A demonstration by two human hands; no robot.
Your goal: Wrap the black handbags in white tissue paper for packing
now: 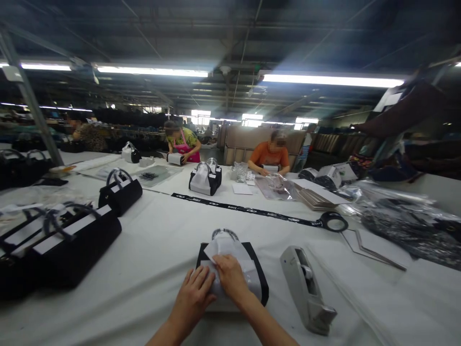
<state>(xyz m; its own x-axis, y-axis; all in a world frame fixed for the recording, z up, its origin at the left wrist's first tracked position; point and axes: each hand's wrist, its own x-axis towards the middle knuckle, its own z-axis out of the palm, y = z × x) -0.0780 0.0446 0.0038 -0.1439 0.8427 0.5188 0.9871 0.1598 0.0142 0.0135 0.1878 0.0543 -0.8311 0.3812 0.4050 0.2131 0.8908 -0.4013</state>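
Bag: small black handbag (260,284), lower centre of the frame.
Left hand (194,294): laid flat, palm down, on the white wrapping paper (225,247).
Right hand (230,276): flat too, fingertips pressing the paper's fold.
Care: probably smooth outward, with the paper taut.

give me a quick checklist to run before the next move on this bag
1. Left hand and right hand both on the white wrap: ok
2. Black bag lying on the table, not lifted: ok
3. Tape dispenser on the table beside the bag, on the right: ok
4. Loose tape end ready on the dispenser: cannot tell
5. Wrap smooth under the hands: cannot tell
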